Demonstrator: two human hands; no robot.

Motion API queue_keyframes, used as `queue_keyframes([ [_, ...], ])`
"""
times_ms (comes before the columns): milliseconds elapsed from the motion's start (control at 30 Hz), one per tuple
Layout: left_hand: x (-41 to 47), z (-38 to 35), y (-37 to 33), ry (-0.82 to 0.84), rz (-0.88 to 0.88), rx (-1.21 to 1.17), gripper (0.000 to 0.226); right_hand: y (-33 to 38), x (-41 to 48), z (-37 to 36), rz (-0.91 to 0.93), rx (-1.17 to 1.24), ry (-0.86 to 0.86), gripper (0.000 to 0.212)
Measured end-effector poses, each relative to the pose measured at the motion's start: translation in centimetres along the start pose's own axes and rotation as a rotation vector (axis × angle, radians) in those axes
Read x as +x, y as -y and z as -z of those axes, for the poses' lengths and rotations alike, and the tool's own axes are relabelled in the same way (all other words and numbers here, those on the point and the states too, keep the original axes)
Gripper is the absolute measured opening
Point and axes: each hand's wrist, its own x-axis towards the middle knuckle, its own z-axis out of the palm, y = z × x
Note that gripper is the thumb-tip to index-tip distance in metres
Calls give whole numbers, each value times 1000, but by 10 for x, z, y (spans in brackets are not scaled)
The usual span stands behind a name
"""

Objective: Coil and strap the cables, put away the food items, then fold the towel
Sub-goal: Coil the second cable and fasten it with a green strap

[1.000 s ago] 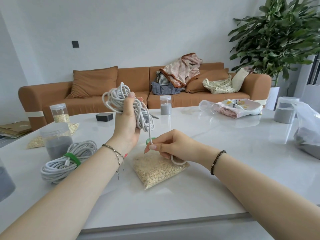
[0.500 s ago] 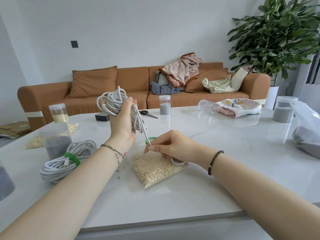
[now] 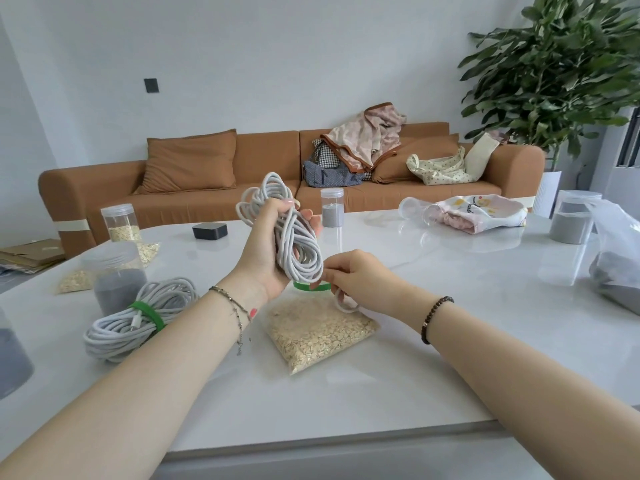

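Observation:
My left hand (image 3: 266, 251) grips a bundle of coiled white cable (image 3: 294, 237) above the table, its loops sticking out above and below the fist. My right hand (image 3: 356, 282) pinches the cable's loose end, which curls in a small loop (image 3: 344, 304) under the fingers. A green strap (image 3: 311, 286) lies on the table between the hands. A clear bag of oats (image 3: 317, 332) lies just below them. At the left rests a second white coil (image 3: 138, 317) bound with a green strap. A folded patterned towel (image 3: 481, 211) lies at the back right.
Clear jars with grey or oat contents stand on the white table (image 3: 450, 358): jar (image 3: 119, 221), jar (image 3: 117, 275), jar (image 3: 332, 212), jar (image 3: 573, 221). Loose oats lie near the left jars. A black box (image 3: 209, 231) sits at the back. A plastic bag (image 3: 616, 258) is at the right edge.
My left hand has turned the cable bundle rightward and lower, closer to my right hand. The straight stretch of cable between the hands has shortened into the coil.

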Motion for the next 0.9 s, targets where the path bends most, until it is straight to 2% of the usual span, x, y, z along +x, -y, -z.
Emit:
queue_keyframes([
  [200, 9, 14, -4, -25, 121, 59, 25, -5, 3, 8, 17, -23, -51, 23],
  [267, 11, 17, -3, -9, 157, 62, 32, -10, 4, 14, 36, -204, -126, 19],
  [333, 10, 16, 1, -26, 169, 85, 32, -13, 4, 19, 92, -525, -229, 17],
  [400, 10, 15, 3, -45, 168, 125, 31, -13, 3, 22, 196, -672, -311, 19],
  [533, 12, 15, 0, -49, 196, 140, 43, -14, 3, 27, 266, -678, -371, 16],
  [700, 13, 23, 0, -57, 334, 262, 24, -17, 4, 26, 288, -754, -443, 12],
  [900, 9, 21, 3, 79, 481, 326, 17, -17, 3, 30, 343, -791, -577, 6],
])
